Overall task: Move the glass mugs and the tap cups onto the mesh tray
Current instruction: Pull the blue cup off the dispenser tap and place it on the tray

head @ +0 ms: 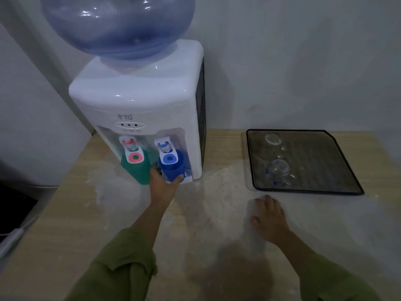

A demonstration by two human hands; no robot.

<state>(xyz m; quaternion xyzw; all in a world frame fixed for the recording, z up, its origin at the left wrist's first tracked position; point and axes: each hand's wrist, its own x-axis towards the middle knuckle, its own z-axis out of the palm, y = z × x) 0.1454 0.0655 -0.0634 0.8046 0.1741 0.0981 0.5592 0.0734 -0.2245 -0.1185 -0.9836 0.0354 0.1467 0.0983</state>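
Observation:
A blue cup (173,168) stands under the dispenser's blue tap, and my left hand (162,181) wraps around its lower part. Beside it, under the red tap, stands a green cup (136,170). The black mesh tray (338,148) lies on the table at the right. Two clear glass mugs rest on it, one at the back (273,140) and one nearer the front (280,170). My right hand (269,216) lies flat on the table just in front of the tray, fingers spread, holding nothing.
The white water dispenser (138,101) with a large blue bottle (117,25) stands at the back left against the wall. The wooden table (206,213) has a pale worn patch. A dark object and a white cable (13,235) sit at the left edge.

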